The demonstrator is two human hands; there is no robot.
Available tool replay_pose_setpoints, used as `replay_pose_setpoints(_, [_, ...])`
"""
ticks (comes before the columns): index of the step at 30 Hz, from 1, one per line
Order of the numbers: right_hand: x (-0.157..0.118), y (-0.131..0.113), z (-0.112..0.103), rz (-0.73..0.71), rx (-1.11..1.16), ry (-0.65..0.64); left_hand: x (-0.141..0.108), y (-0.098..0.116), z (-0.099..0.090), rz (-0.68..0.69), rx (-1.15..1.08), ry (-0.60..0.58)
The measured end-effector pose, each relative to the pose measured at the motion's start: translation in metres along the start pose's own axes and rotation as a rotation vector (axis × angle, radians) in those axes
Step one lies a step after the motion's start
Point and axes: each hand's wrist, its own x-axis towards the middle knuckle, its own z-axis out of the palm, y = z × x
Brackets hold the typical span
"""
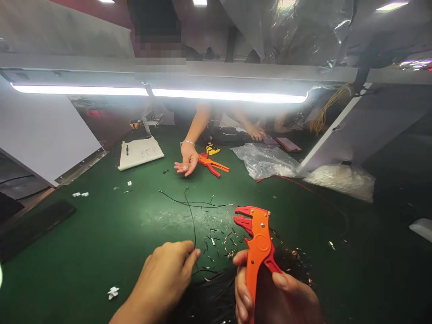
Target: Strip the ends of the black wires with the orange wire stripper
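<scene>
My left hand (pixel 167 270) pinches a thin black wire (pixel 193 220) between thumb and forefinger, low in the middle of the view. The wire rises from the fingertips and curves away over the green table (pixel 101 225). In my right hand (pixel 290 292) is an orange and red wire stripper (pixel 259 238), held upright with its jaws apart and pointing left. Nothing sits between those jaws. Another black wire (pixel 209 205) lies crosswise beyond, its right end bare copper. Short wire scraps (pixel 229 243) are scattered between my hands. A dark bundle of wires (pixel 209 297) lies nearest me.
Across the table a co-worker's open hand (pixel 187 161) is beside another wire stripper (pixel 214 165) and a yellow tool (pixel 212 149). A notebook (pixel 141 153) with a pen lies left; plastic bags (pixel 266 159) and a phone (pixel 288 144) lie right. A lamp tube (pixel 222 95) hangs overhead.
</scene>
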Motion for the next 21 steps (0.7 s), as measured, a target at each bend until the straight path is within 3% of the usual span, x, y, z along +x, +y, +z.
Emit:
replay_pose_setpoints(5, [-0.003,-0.002,0.002,0.018,0.021,0.025,0.003,-0.006,0.000,0.054,-0.073,-0.014])
replay_pose_setpoints(10, [-0.004,-0.007,0.008,0.002,0.016,0.020,-0.018,0.004,0.012,0.154,0.053,-0.141])
replay_pose_setpoints(14, [-0.004,-0.014,0.011,-0.013,0.000,0.033,-0.022,0.003,0.001,0.214,0.161,-0.213])
replay_pose_setpoints(18, [-0.005,-0.024,0.012,-0.060,-0.032,0.035,0.003,-0.011,-0.021,0.327,0.233,-0.068])
replay_pose_setpoints(21, [-0.006,-0.030,0.012,-0.067,-0.038,0.038,0.022,-0.024,-0.025,0.333,0.319,-0.009])
